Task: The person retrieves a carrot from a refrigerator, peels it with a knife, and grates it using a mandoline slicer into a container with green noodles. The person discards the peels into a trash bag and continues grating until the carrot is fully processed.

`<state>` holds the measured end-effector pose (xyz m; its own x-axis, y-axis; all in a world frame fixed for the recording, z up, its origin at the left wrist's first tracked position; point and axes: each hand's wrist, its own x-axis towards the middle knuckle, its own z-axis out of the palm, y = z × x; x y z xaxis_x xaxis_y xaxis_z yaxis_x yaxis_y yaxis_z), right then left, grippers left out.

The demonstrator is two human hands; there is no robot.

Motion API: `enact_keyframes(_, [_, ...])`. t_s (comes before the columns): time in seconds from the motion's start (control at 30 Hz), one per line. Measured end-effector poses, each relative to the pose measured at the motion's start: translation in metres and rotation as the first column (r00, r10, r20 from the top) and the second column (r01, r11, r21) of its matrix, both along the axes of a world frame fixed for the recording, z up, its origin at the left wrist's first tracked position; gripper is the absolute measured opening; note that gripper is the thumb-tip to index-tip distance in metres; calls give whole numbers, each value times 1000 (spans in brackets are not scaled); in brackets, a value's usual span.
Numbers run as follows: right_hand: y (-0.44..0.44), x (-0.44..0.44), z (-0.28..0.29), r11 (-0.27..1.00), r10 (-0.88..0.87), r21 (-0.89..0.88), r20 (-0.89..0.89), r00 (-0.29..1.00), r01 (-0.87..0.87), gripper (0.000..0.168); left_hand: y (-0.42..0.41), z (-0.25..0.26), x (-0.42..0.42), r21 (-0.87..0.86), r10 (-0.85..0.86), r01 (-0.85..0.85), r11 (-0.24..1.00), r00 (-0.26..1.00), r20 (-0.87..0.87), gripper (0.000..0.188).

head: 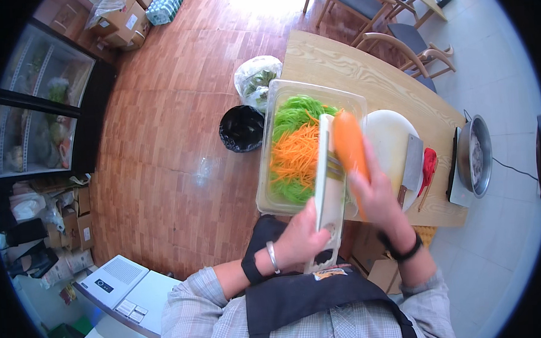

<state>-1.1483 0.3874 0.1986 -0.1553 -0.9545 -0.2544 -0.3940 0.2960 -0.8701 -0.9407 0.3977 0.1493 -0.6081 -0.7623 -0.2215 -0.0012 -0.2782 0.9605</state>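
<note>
My left hand grips the lower part of a white hand grater, which slants over the right side of a clear plastic tub. In my right hand is a large peeled carrot, lying along the grater's right face near its metal blades. Both the carrot and that hand look slightly blurred. Orange carrot shreds are heaped in the middle of the tub. Pale green vegetable shreds lie behind and in front of them. The grater hides part of the tub's contents.
Right of the tub, a cleaver lies on a round white cutting board, beside a red cloth. A metal bowl stands at the wooden table's right end. Left of the table are a black-lined bin and a plastic bag of greens.
</note>
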Motion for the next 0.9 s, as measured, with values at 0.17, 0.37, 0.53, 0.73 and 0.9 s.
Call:
enact_keyframes(0.17, [40,24,-8,993,114,53,-121,986,-108,72,0,-10,5,48,-6,1,999,994,105,42])
enact_keyframes(0.37, [18,4,-13,984,118,-110,-211,970,-143,70,-9,2,0,-18,33,-34,999,999,-40,43])
enact_keyframes(0.53, [36,25,-19,992,114,-37,-142,983,-121,70,-10,-4,0,23,44,-46,999,996,83,48])
enact_keyframes(0.73, [10,4,-9,997,53,-45,-149,987,-60,72,5,1,3,-18,-53,53,998,998,39,48])
enact_keyframes(0.9, [57,31,-10,988,152,33,-233,961,-148,76,-3,-3,4,-6,75,-74,997,995,66,41])
